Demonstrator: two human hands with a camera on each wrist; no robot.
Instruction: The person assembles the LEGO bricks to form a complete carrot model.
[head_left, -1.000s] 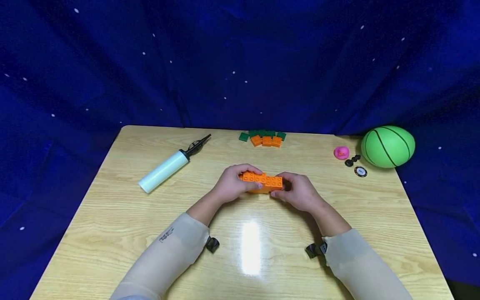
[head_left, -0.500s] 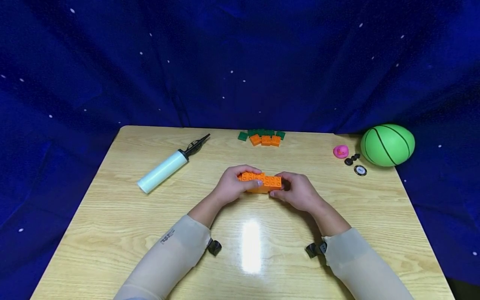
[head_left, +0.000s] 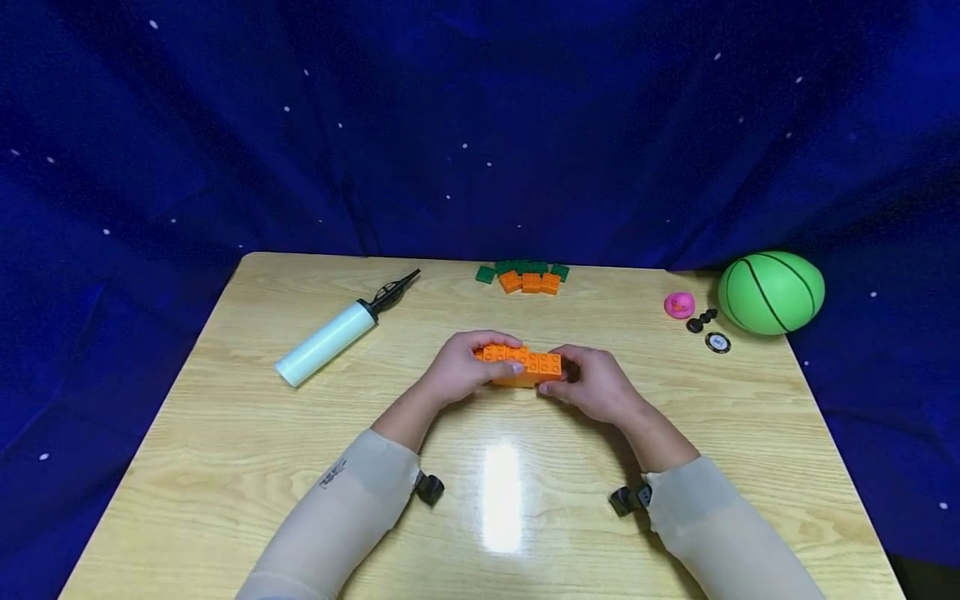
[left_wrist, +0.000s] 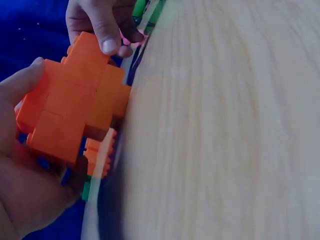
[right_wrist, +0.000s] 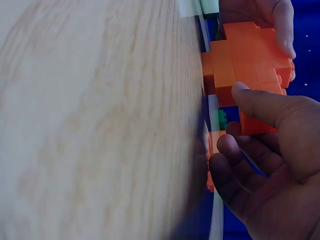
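Note:
At the middle of the table, both hands hold one block of joined orange toy bricks [head_left: 517,377], studs up. Its stepped side, wider above and narrower below, shows in the left wrist view [left_wrist: 75,100]. My left hand [head_left: 461,369] grips the left end, thumb along the near face and fingers over the back. The right hand [head_left: 596,383] pinches the right end between thumb and fingers; in the right wrist view its thumb [right_wrist: 265,104] presses the near face while the other fingers curl loosely below. Parts of the block's back are hidden by the hands.
Loose orange bricks [head_left: 531,282] and several green bricks [head_left: 485,274] lie at the table's back edge. A pale blue hand pump [head_left: 326,343] lies at left. On the right are a pink rubber duck [head_left: 679,305], a small black piece [head_left: 696,325], a poker chip [head_left: 717,342] and a green ball [head_left: 772,293].
The hands and the orange block stay almost in place. The whole scene shifts slightly with the head camera.

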